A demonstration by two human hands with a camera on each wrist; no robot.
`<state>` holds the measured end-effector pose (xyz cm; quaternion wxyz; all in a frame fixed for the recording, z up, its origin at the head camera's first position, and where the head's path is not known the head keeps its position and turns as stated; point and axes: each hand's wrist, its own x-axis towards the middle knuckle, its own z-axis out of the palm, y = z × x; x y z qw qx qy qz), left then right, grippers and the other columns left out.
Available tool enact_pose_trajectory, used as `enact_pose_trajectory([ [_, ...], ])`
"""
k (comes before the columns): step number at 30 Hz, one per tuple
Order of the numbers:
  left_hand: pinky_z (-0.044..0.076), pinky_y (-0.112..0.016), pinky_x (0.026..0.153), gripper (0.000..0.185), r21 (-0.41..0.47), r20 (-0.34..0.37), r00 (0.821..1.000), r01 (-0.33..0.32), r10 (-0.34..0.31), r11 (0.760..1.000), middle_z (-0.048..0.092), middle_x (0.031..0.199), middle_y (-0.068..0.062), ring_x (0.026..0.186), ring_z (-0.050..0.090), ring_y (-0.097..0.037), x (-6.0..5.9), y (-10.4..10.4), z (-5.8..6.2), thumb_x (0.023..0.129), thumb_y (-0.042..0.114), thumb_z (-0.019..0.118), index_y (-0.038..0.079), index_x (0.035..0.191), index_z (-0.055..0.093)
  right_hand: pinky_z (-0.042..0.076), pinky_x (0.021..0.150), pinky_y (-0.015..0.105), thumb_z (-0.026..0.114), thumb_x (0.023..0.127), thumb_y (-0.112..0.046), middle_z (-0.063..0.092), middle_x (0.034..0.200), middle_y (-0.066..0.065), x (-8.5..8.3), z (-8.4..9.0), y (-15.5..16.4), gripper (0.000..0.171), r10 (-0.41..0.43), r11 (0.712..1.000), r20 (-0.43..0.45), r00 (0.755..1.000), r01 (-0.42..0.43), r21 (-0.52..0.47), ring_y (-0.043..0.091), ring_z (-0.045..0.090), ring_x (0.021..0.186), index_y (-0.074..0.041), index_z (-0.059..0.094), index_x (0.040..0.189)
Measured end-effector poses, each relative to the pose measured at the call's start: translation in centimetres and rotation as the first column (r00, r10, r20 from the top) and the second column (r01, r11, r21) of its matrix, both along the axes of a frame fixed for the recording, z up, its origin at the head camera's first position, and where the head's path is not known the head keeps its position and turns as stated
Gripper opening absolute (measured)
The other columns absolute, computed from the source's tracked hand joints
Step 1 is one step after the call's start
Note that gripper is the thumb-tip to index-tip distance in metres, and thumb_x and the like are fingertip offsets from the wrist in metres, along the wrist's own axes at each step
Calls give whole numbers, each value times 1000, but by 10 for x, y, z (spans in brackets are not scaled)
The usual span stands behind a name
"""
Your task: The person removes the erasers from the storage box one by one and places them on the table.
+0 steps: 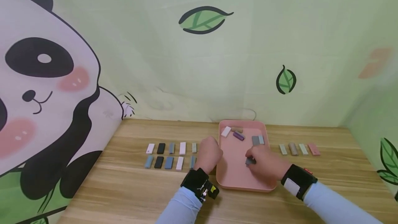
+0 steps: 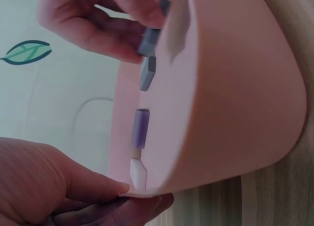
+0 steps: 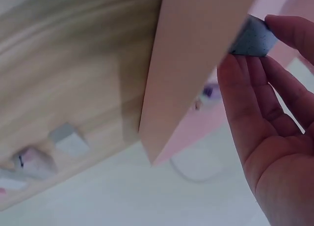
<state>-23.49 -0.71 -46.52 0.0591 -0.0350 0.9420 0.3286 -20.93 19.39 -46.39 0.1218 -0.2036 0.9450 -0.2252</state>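
My left hand [image 1: 210,152] pinches the left rim of a pink tray [image 1: 228,174], thumb on top and fingers beneath in the left wrist view. Over the tray's right half, my right hand [image 1: 265,161] holds a small dark grey block [image 3: 255,37] between thumb and fingertips. Inside the tray, toward its far end, lie a white block [image 1: 226,131], a brown block [image 1: 237,129] and a purple block [image 1: 238,136]. A grey block [image 1: 255,140] and a light blue-grey block [image 1: 261,139] sit side by side near the right wall.
Left of the tray, several small blocks stand in two rows, among them a black block [image 1: 159,162] and a blue block [image 1: 169,162]. To its right is a short row with a pink block [image 1: 314,149]. A printed cloth [image 1: 149,51] hangs behind the wooden table [image 1: 124,189].
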Motion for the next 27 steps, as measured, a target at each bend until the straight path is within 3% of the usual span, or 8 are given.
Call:
enact_pose_trajectory([
  [7, 38, -25, 42, 12, -9, -23, 1000, 8, -8, 1000, 56, 60, -4, 50, 53, -18, 0, 0, 0, 80, 4, 62, 7, 69, 62, 51, 66, 27, 70, 81, -17, 64, 87, 1, -6, 25, 20, 20, -104, 994, -13, 995, 103, -34, 13, 57, 75, -8, 69, 98],
  [12, 38, -25, 41, 12, -14, -39, 999, 14, -14, 1000, 57, 59, -4, 49, 53, -17, 0, 0, -1, 81, 5, 62, 7, 68, 62, 46, 59, 25, 67, 81, -14, 66, 86, 5, -13, 35, 43, 21, -141, 989, -99, 985, 135, -58, 12, 56, 71, -4, 68, 99],
  [17, 38, -25, 42, 13, -43, -47, 999, 14, -16, 999, 57, 59, -4, 50, 53, -17, -2, 1, -4, 80, 6, 63, 7, 67, 62, 50, 59, 27, 66, 83, -16, 67, 92, 11, -17, 41, 70, 30, -210, 976, -89, 974, 202, -87, 16, 60, 75, 0, 65, 108],
  [21, 38, -25, 43, 12, -81, -58, 998, 18, -23, 997, 58, 61, -3, 52, 53, -16, -2, 1, -4, 79, 7, 64, 7, 66, 62, 53, 64, 32, 66, 83, -20, 66, 99, 19, -21, 40, 97, 37, -286, 957, -113, 952, 279, -75, 24, 63, 84, 5, 62, 111],
  [27, 38, -25, 43, 11, -93, -60, 998, 14, -20, 996, 58, 62, -4, 53, 53, -17, -2, 2, -1, 79, 7, 64, 6, 68, 62, 51, 61, 34, 63, 84, -22, 63, 101, 26, -20, 38, 137, 43, -397, 917, -146, 906, 387, -95, 25, 63, 78, 10, 58, 112],
])
